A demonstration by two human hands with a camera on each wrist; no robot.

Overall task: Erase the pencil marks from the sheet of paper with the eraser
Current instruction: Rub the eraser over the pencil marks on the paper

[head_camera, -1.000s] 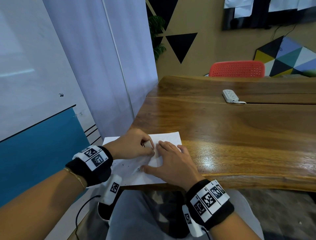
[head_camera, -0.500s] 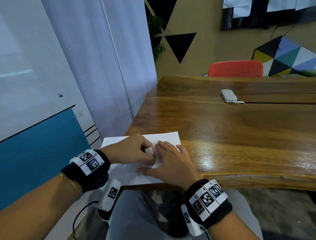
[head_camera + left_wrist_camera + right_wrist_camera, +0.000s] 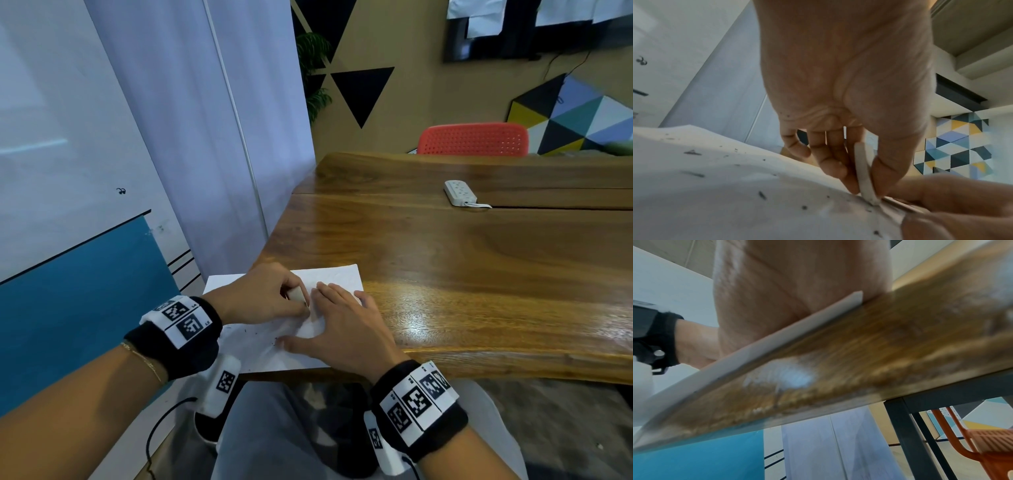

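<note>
The sheet of paper is laid at the near left corner of the wooden worktop. The white eraser is pinched between thumb and fingers of the left hand, its lower tip set on the paper. The right hand is pressed flat on the sheet, fingers spread. Dark eraser crumbs are scattered over the paper. A power strip is placed well apart.

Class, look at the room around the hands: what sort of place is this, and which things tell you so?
Probably an office meeting room: a long polished wooden table with a white power strip on it, a red perforated plastic chair, and a whiteboard-like wall panel.
</note>
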